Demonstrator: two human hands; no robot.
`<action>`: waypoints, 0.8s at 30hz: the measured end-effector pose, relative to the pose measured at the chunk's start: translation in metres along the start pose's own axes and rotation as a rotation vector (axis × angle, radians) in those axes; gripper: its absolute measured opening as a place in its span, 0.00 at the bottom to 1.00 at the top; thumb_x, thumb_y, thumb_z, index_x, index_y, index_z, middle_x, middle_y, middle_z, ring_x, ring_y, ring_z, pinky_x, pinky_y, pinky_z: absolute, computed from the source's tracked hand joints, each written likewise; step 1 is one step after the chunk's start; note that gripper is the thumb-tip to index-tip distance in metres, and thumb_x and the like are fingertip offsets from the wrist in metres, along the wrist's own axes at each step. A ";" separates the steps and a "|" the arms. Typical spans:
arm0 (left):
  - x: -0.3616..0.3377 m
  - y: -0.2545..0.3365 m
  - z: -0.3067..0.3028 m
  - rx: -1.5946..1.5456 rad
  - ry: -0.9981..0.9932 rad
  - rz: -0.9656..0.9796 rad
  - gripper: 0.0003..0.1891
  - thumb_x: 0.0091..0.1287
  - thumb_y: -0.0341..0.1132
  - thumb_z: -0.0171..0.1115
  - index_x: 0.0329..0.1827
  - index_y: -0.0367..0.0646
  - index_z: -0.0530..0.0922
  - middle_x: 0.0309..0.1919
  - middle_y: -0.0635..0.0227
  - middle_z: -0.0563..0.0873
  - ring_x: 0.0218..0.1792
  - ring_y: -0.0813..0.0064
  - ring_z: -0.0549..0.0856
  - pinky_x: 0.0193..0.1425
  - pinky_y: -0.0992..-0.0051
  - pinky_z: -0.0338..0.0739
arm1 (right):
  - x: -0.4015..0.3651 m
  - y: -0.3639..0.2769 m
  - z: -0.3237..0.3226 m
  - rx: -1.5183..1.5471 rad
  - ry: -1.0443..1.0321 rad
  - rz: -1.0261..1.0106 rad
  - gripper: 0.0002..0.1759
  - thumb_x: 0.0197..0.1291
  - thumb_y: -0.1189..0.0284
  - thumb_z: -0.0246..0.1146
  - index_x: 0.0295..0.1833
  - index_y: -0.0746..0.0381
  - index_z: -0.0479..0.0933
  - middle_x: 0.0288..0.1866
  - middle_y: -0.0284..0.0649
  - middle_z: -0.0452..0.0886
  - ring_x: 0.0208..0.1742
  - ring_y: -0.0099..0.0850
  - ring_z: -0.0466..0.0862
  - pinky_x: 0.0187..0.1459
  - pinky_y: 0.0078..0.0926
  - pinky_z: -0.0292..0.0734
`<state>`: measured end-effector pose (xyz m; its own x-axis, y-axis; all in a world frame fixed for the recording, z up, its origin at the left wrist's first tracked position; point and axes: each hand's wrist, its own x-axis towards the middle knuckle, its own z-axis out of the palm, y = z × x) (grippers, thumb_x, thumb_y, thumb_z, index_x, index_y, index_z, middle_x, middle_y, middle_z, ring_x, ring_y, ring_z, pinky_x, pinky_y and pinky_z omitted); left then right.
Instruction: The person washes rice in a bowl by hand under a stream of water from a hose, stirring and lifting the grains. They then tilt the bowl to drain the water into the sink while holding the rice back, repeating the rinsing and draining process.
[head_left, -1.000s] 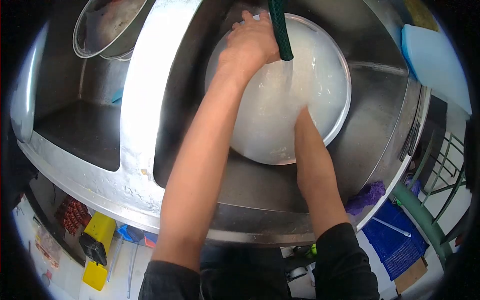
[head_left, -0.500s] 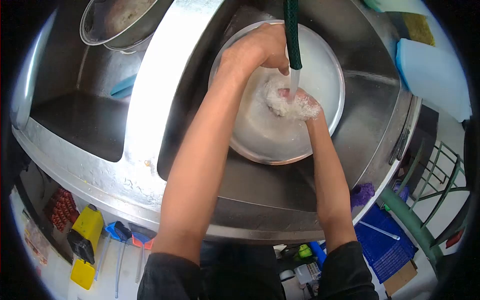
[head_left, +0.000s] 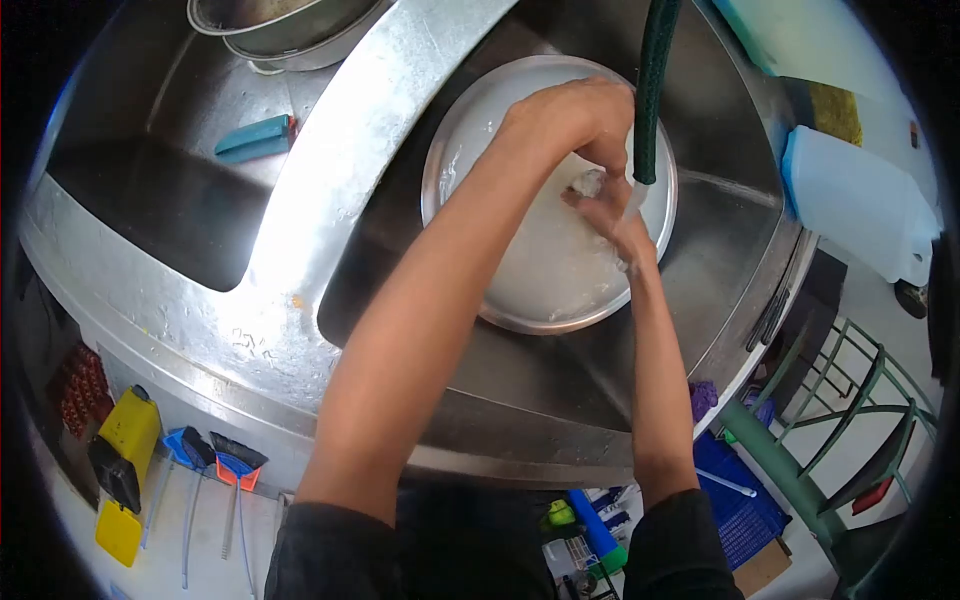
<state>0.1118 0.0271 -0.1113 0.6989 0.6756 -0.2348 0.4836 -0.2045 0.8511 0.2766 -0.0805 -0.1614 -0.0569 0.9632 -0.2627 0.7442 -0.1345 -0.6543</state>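
A wide round metal bowl (head_left: pixel 432 190) of cloudy water stands in the right sink basin. My left hand (head_left: pixel 592 112) reaches over it from the left, wrist bent and fingers curled downward; its fingertips are partly hidden. Just below, my right hand (head_left: pixel 612 215) is turned up and cupped around a small pale lump (head_left: pixel 588 183), whose kind I cannot make out. The two hands are close together above the water. From the top hangs a dark green hose (head_left: pixel 656 95), and its water stream (head_left: pixel 633 203) runs onto my right hand near the wrist.
A steel divider (head_left: pixel 330 150) separates the basins. In the left one are stacked metal pans (head_left: pixel 300 45) and a teal-handled object (head_left: pixel 255 138). A pale blue plastic container (head_left: pixel 855 195) stands right of the sink. A purple scrubber (head_left: pixel 704 400) lies at the front right edge.
My right hand has moved up toward my left hand, and the splash around it is gone. The pale lump now shows in it. The view has shifted, bringing the teal-handled object fully into sight.
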 end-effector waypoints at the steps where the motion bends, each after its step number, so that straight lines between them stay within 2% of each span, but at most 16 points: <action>1: -0.001 0.003 0.000 0.005 0.007 -0.011 0.40 0.45 0.34 0.77 0.66 0.43 0.72 0.53 0.51 0.83 0.57 0.55 0.81 0.60 0.64 0.76 | 0.004 0.007 0.000 -0.002 -0.004 -0.004 0.21 0.54 0.61 0.69 0.41 0.70 0.80 0.31 0.40 0.81 0.33 0.30 0.81 0.40 0.29 0.77; 3: -0.010 0.012 -0.007 0.008 0.015 -0.028 0.39 0.45 0.34 0.76 0.64 0.41 0.73 0.53 0.50 0.83 0.57 0.56 0.82 0.60 0.64 0.76 | 0.012 -0.012 -0.001 0.001 -0.259 0.360 0.24 0.53 0.62 0.70 0.50 0.69 0.79 0.40 0.42 0.84 0.40 0.32 0.83 0.48 0.28 0.76; 5: -0.021 0.029 -0.020 0.028 -0.081 -0.191 0.19 0.48 0.31 0.73 0.47 0.42 0.86 0.45 0.54 0.87 0.44 0.55 0.87 0.47 0.58 0.82 | 0.013 -0.007 0.008 -0.036 -0.217 0.251 0.24 0.54 0.62 0.69 0.52 0.69 0.79 0.42 0.44 0.85 0.43 0.34 0.83 0.49 0.29 0.76; 6: -0.020 0.026 -0.018 0.029 -0.079 -0.191 0.19 0.48 0.31 0.73 0.47 0.42 0.86 0.45 0.54 0.87 0.44 0.55 0.87 0.47 0.58 0.82 | 0.014 -0.006 0.011 -0.073 -0.168 0.137 0.24 0.56 0.63 0.68 0.54 0.68 0.79 0.44 0.45 0.85 0.46 0.36 0.84 0.51 0.30 0.76; 7: -0.018 0.022 -0.015 0.043 -0.020 -0.153 0.19 0.48 0.31 0.74 0.46 0.41 0.86 0.44 0.54 0.87 0.44 0.55 0.88 0.46 0.58 0.82 | 0.011 -0.004 0.010 -0.075 -0.169 0.136 0.24 0.56 0.63 0.68 0.54 0.68 0.79 0.44 0.45 0.85 0.46 0.36 0.84 0.51 0.30 0.76; 9: -0.015 0.017 -0.009 0.055 0.042 -0.113 0.19 0.48 0.31 0.74 0.45 0.40 0.86 0.43 0.54 0.87 0.43 0.55 0.88 0.45 0.59 0.83 | -0.004 -0.030 -0.001 -0.101 -0.187 0.313 0.23 0.58 0.62 0.66 0.55 0.66 0.79 0.48 0.45 0.85 0.50 0.37 0.84 0.52 0.31 0.76; 10: -0.014 0.015 -0.007 0.051 0.068 -0.087 0.19 0.47 0.32 0.75 0.44 0.40 0.86 0.43 0.54 0.88 0.43 0.55 0.88 0.45 0.60 0.83 | -0.014 -0.032 -0.005 -0.106 -0.188 0.313 0.23 0.58 0.62 0.66 0.55 0.66 0.79 0.48 0.45 0.85 0.50 0.37 0.84 0.52 0.31 0.76; 12: -0.013 0.015 -0.008 0.046 0.100 -0.064 0.19 0.47 0.32 0.75 0.44 0.39 0.86 0.42 0.54 0.88 0.44 0.56 0.88 0.45 0.60 0.83 | -0.033 -0.040 -0.013 -0.239 -0.169 0.164 0.25 0.59 0.60 0.65 0.58 0.64 0.78 0.53 0.56 0.82 0.52 0.49 0.84 0.55 0.36 0.76; 13: -0.011 0.017 -0.009 0.058 0.061 -0.082 0.18 0.47 0.32 0.75 0.43 0.40 0.87 0.42 0.54 0.88 0.44 0.56 0.88 0.46 0.61 0.83 | -0.041 -0.047 -0.020 -0.241 -0.172 0.161 0.25 0.59 0.60 0.65 0.58 0.64 0.78 0.53 0.56 0.82 0.52 0.49 0.84 0.55 0.36 0.76; 15: -0.013 0.019 -0.012 0.069 0.023 -0.104 0.18 0.46 0.32 0.76 0.42 0.40 0.87 0.42 0.55 0.88 0.44 0.57 0.88 0.46 0.61 0.83 | -0.049 -0.076 -0.036 -0.379 -0.162 0.400 0.22 0.60 0.58 0.64 0.55 0.60 0.80 0.45 0.55 0.84 0.48 0.50 0.85 0.52 0.40 0.77; 16: -0.016 0.021 -0.014 0.059 0.012 -0.090 0.20 0.46 0.32 0.76 0.43 0.36 0.84 0.40 0.52 0.88 0.44 0.55 0.87 0.47 0.62 0.83 | -0.046 -0.073 -0.038 -0.380 -0.167 0.396 0.22 0.60 0.58 0.64 0.55 0.60 0.80 0.45 0.55 0.84 0.48 0.50 0.85 0.52 0.40 0.77; 18: -0.019 0.024 -0.014 0.045 0.000 -0.078 0.22 0.45 0.32 0.76 0.44 0.33 0.82 0.39 0.49 0.87 0.44 0.54 0.87 0.48 0.63 0.82 | -0.037 -0.058 -0.047 -0.555 0.069 0.311 0.19 0.61 0.58 0.62 0.51 0.57 0.82 0.38 0.52 0.86 0.43 0.49 0.86 0.48 0.42 0.78; 19: -0.017 0.026 -0.014 0.060 0.004 -0.079 0.22 0.45 0.32 0.76 0.44 0.33 0.82 0.39 0.49 0.87 0.44 0.55 0.87 0.48 0.63 0.82 | -0.029 -0.048 -0.050 -0.555 0.067 0.311 0.19 0.61 0.58 0.62 0.51 0.57 0.82 0.38 0.52 0.86 0.43 0.49 0.86 0.48 0.42 0.78; 21: -0.019 0.027 -0.015 0.077 0.012 -0.084 0.22 0.44 0.31 0.76 0.44 0.34 0.83 0.39 0.49 0.87 0.43 0.55 0.87 0.47 0.64 0.82 | 0.000 -0.025 -0.054 -0.392 0.162 0.199 0.17 0.63 0.57 0.60 0.47 0.57 0.82 0.28 0.49 0.84 0.37 0.43 0.87 0.44 0.39 0.79; 23: -0.022 0.027 -0.017 0.028 0.013 -0.079 0.20 0.44 0.31 0.75 0.42 0.35 0.84 0.39 0.49 0.87 0.43 0.55 0.87 0.47 0.64 0.82 | 0.033 -0.014 -0.059 -0.360 -0.026 0.106 0.17 0.64 0.59 0.58 0.48 0.60 0.81 0.30 0.44 0.84 0.36 0.34 0.87 0.42 0.32 0.81; 24: -0.022 0.026 -0.018 0.028 0.012 -0.084 0.20 0.44 0.31 0.75 0.42 0.35 0.84 0.39 0.49 0.87 0.43 0.55 0.87 0.47 0.64 0.82 | 0.034 -0.009 -0.057 -0.357 -0.030 0.106 0.17 0.64 0.59 0.58 0.48 0.60 0.81 0.30 0.44 0.84 0.36 0.34 0.87 0.42 0.32 0.81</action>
<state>0.0991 0.0194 -0.0756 0.6493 0.6994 -0.2988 0.5546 -0.1666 0.8153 0.3062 -0.0336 -0.1240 0.0176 0.9404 -0.3396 0.9319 -0.1385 -0.3352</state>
